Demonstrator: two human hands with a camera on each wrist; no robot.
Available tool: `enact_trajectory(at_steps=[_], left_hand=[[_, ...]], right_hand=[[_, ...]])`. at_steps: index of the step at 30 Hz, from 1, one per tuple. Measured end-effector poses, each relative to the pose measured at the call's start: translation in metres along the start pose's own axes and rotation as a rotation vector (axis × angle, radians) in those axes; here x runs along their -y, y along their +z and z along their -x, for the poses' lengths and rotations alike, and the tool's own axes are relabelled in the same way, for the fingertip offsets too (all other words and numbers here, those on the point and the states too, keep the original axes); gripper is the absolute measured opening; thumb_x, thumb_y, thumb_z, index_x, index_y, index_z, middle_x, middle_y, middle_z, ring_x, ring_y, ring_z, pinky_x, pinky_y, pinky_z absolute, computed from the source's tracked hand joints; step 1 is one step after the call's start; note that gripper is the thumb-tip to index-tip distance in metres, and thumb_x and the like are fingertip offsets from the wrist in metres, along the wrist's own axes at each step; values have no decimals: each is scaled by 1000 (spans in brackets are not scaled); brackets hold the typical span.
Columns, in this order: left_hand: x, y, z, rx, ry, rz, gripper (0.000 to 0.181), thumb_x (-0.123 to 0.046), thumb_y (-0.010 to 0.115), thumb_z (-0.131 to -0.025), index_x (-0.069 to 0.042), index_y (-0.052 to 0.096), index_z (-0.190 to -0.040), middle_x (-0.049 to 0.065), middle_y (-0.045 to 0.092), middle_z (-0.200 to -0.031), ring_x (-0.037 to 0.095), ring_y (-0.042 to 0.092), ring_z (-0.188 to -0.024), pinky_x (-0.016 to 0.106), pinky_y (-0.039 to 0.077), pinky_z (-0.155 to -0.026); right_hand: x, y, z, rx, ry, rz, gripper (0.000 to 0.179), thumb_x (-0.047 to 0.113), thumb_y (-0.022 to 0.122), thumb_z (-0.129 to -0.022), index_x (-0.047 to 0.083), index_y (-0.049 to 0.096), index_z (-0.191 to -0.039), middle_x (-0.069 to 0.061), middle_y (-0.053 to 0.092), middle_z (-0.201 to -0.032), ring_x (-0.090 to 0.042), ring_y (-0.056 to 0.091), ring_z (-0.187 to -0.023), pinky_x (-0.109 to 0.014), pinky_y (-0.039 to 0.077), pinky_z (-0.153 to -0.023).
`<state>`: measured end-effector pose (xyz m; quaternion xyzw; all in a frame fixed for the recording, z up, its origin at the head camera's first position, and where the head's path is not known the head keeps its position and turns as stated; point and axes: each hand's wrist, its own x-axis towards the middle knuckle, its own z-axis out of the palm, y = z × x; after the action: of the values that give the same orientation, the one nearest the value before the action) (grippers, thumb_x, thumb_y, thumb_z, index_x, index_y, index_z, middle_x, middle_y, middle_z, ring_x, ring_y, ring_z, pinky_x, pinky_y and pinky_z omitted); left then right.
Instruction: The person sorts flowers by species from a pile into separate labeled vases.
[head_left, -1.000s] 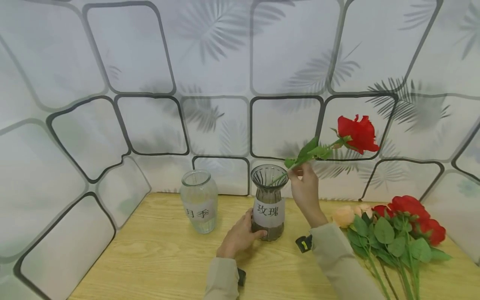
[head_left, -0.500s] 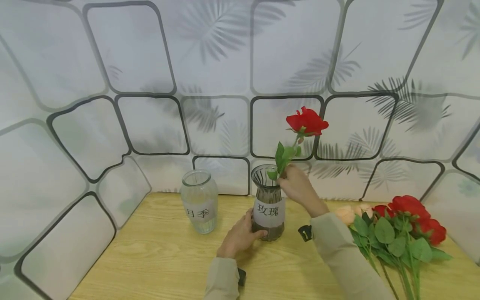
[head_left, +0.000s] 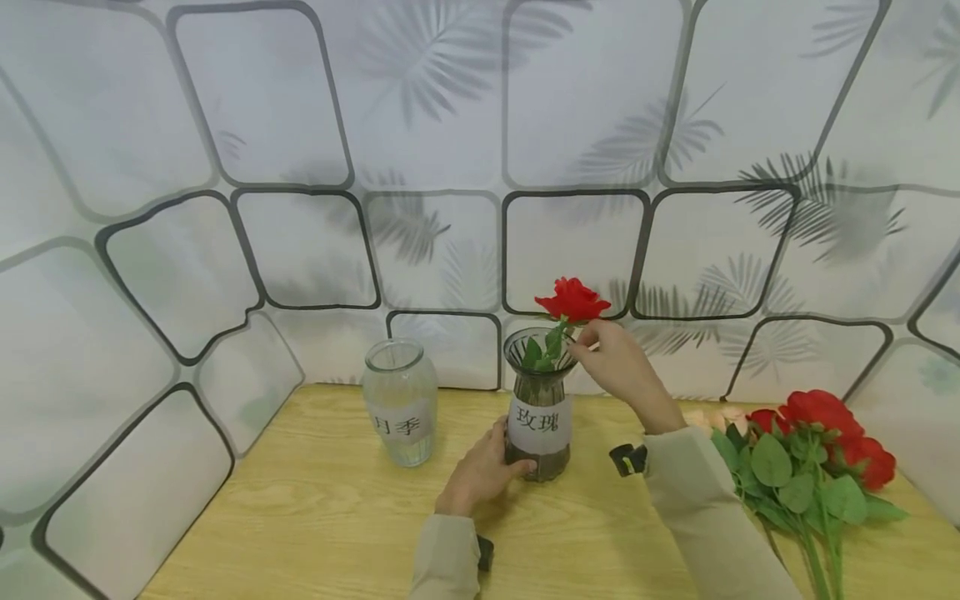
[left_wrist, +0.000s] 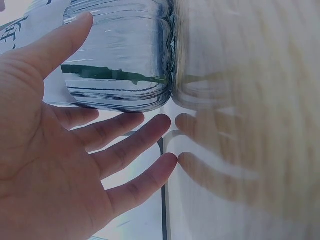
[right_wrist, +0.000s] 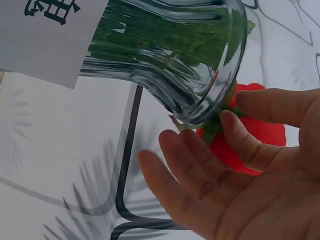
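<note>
A red rose (head_left: 572, 300) stands in the grey ribbed glass vase (head_left: 538, 429), its bloom above the rim and leaves inside the neck. Through the glass, the left wrist view shows its green stem (left_wrist: 107, 73) reaching near the bottom. My left hand (head_left: 480, 471) rests at the vase's base, thumb across the front, other fingers spread fairly straight along the far side. My right hand (head_left: 618, 362) is at the rim's right side. In the right wrist view its loosely bent fingers (right_wrist: 187, 157) are apart, with the thumb and forefinger tips right by the sepals under the bloom.
A clear glass vase (head_left: 399, 404) with a paper label stands left of the grey one. More red roses (head_left: 817, 417) and a pale peach flower (head_left: 712, 419) lie at the right on the wooden table (head_left: 315, 500). A patterned cloth rises behind.
My right hand has brought the red rose leftward, upright and down into the grey vase, then drawn slightly right from the stem. My left hand stays at the vase's base.
</note>
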<state>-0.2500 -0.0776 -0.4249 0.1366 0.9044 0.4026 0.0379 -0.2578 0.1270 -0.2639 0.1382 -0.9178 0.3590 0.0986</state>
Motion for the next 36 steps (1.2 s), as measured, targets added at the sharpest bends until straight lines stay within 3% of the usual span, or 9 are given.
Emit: enact_trajectory(at_steps=[3, 9, 23, 36], left_hand=[[-1, -1, 1, -5, 3, -1, 87, -33, 73, -95, 4, 25, -157, 27, 41, -154, 42, 43, -139, 58, 37, -113], [-2, -1, 0, -4, 10, -2, 86, -32, 73, -95, 4, 25, -157, 26, 40, -154, 41, 42, -139, 58, 36, -114], [2, 0, -1, 0, 0, 10, 88, -33, 74, -95, 5, 24, -157, 27, 40, -154, 42, 43, -139, 59, 36, -113], [3, 1, -1, 6, 0, 20, 88, -34, 73, -95, 4, 23, -157, 26, 39, -155, 42, 41, -140, 60, 35, -113]], right_hand=[[-6, -3, 8, 6, 45, -90, 22, 14, 56, -103, -6, 60, -111, -23, 63, -111, -34, 65, -94, -45, 58, -77], [-24, -10, 22, 32, 65, -224, 30, 14, 55, -105, -11, 55, -121, -31, 60, -116, -32, 69, -88, -42, 63, -68], [-76, -22, 54, 104, 164, -194, 39, 15, 55, -105, -16, 52, -128, -35, 62, -115, -32, 70, -87, -43, 63, -67], [-117, -36, 81, 95, 251, -248, 39, 14, 50, -107, -19, 48, -128, -24, 67, -106, -23, 69, -80, -39, 63, -65]])
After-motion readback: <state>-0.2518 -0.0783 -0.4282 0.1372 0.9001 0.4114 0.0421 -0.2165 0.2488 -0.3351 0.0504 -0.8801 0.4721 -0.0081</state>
